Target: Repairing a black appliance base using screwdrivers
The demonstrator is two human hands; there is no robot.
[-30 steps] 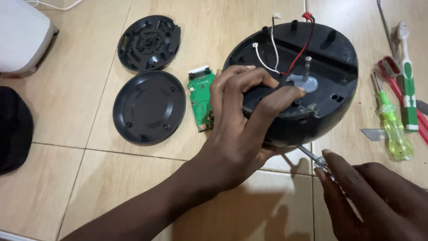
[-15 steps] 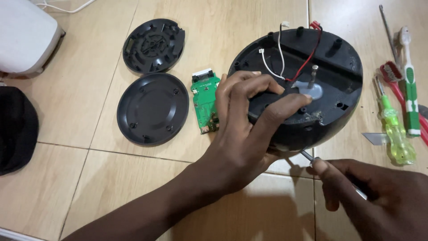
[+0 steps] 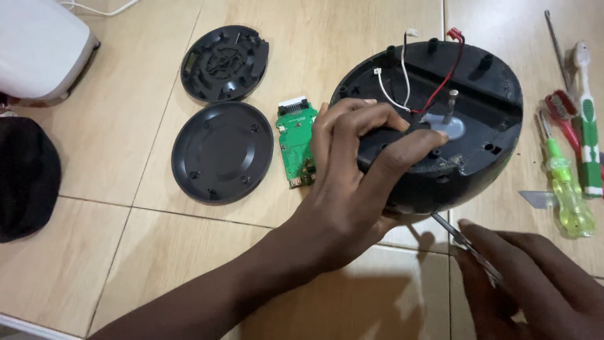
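Observation:
My left hand (image 3: 355, 170) grips the near left side of a round black plastic housing (image 3: 478, 107) lying open side up on the tiled floor. Inside it I see white and red-black wires (image 3: 402, 94) and a metal post (image 3: 451, 104). My right hand (image 3: 535, 283) at the bottom right holds a thin metal tool (image 3: 462, 242), whose tip touches the housing's lower edge. A green circuit board (image 3: 297, 141) lies just left of my left hand.
Two round black covers lie to the left: a smooth one (image 3: 223, 151) and a ribbed one (image 3: 224, 63). A yellow-green screwdriver (image 3: 566, 192), toothbrushes (image 3: 588, 119) and a thin rod lie at the right. A white appliance (image 3: 38, 50) and a black object (image 3: 25, 176) sit far left.
My right hand has slid slightly right and down while the tool tip stays at the housing's lower edge. My left hand keeps the same grip on the housing.

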